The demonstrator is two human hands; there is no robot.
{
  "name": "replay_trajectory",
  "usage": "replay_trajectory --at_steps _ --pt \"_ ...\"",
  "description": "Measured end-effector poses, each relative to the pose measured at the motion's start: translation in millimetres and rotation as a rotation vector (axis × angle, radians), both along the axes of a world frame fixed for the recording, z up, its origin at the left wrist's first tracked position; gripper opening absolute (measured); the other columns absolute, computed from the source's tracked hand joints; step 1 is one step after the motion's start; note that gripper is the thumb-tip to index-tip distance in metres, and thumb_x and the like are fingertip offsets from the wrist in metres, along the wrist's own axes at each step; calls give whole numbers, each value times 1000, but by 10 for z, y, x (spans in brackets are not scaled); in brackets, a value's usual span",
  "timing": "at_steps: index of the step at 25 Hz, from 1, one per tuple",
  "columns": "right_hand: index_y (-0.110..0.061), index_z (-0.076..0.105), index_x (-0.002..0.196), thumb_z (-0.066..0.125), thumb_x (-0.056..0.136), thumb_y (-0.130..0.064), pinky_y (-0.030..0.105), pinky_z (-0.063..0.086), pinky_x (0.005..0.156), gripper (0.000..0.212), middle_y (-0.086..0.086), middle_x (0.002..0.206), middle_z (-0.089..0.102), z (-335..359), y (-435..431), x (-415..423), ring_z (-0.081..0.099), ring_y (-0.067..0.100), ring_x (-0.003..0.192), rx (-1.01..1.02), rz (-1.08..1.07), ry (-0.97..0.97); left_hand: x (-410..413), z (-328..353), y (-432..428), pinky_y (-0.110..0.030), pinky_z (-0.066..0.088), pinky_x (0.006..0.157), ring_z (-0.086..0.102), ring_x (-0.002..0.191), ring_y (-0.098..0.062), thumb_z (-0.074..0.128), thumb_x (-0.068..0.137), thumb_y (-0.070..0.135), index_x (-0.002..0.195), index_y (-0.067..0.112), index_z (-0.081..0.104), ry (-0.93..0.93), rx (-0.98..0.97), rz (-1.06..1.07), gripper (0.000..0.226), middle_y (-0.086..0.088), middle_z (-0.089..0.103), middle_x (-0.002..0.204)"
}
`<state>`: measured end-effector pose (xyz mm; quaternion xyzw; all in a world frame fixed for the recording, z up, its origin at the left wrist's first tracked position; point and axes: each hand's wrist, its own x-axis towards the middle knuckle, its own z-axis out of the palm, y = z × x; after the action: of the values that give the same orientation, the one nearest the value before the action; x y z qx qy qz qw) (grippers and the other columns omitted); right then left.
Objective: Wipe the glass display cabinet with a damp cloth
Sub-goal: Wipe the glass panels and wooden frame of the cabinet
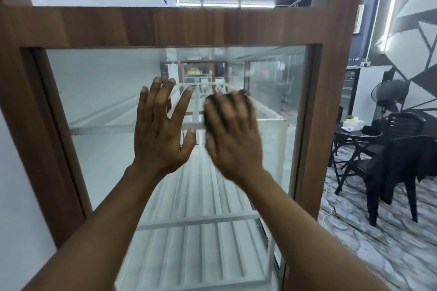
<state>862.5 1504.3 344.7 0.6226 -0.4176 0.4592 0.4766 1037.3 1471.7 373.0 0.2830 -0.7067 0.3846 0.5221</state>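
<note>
A tall display cabinet with a brown wooden frame [151, 26] fills the view, and its glass door [99, 92] shows white slatted shelves inside. My left hand [160, 130] lies flat against the glass with fingers spread and straight. My right hand [233, 134] is beside it, blurred, its straight fingers pressing a dark cloth [209, 111] against the pane. Only a dark edge of the cloth shows around the fingers.
To the right, past the cabinet's frame, stand a black round table [357, 136] with small items on it, black chairs [402, 163] with a dark garment over one, and a standing fan [387, 95]. The floor [378, 243] is marble-patterned.
</note>
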Motion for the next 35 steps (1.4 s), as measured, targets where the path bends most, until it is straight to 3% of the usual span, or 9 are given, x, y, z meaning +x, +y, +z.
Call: replay_trajectory --at_steps 2,5,8,10,14,19,24,30,35 --pt "-14 39 153 48 101 -27 55 19 126 54 9 159 31 -545 44 23 26 35 151 52 -48 134 15 -188 1 -53 11 126 21 150 -40 51 91 34 151 7 44 7 17 -17 66 -18 28 155" --pt "-13 38 151 50 99 -28 63 25 121 56 11 157 29 -989 240 -452 24 39 150 57 -118 -84 -23 -570 52 -52 10 126 19 151 -42 51 89 31 151 8 43 -26 42 -39 67 -19 28 156" --pt "-8 37 152 42 101 -30 61 23 122 56 13 158 25 -465 168 -558 22 44 149 -12 -122 -322 -77 -719 37 -52 12 126 20 151 -41 48 91 34 151 9 43 -42 29 -39 65 -18 28 156" --pt "-8 40 154 45 100 -29 59 18 125 58 12 159 25 -286 34 -167 22 41 151 -42 -45 -239 -89 -718 18 -52 14 126 21 151 -40 44 93 34 151 8 42 -9 7 -35 64 -21 30 156" --pt "-11 41 153 52 99 -27 59 23 124 57 10 159 31 -933 64 -126 28 38 151 34 -57 148 -62 -724 11 -51 13 126 20 151 -40 40 94 33 150 7 44 9 -19 -65 62 -23 31 155" --pt "-9 32 156 44 99 -31 60 21 123 62 12 160 23 -520 113 -544 20 41 152 -46 -108 -258 -82 -793 -13 -52 16 126 21 151 -41 37 97 34 151 7 43 -7 -65 -57 60 -26 33 155" --pt "-8 45 152 50 100 -31 57 22 124 57 15 160 39 -1291 -12 -35 28 37 152 -44 -51 96 -122 -1215 -29 -45 11 127 21 152 -37 40 95 30 152 12 43 -3 -78 -52 60 -20 34 157" --pt "-11 35 154 28 96 -42 50 14 127 66 15 158 31 -1215 145 -738 22 36 149 -66 -177 -193 -81 -1563 -95 -48 16 126 20 151 -34 30 99 41 153 13 40 -44 -124 -11 62 -18 32 157" --pt "-13 39 155 37 99 -40 51 12 128 62 11 158 35 -2284 20 -498 22 33 152 -64 -175 201 -148 -2044 -91 -49 18 126 19 150 -32 29 96 47 154 16 35 15 -102 46 66 -14 28 157"
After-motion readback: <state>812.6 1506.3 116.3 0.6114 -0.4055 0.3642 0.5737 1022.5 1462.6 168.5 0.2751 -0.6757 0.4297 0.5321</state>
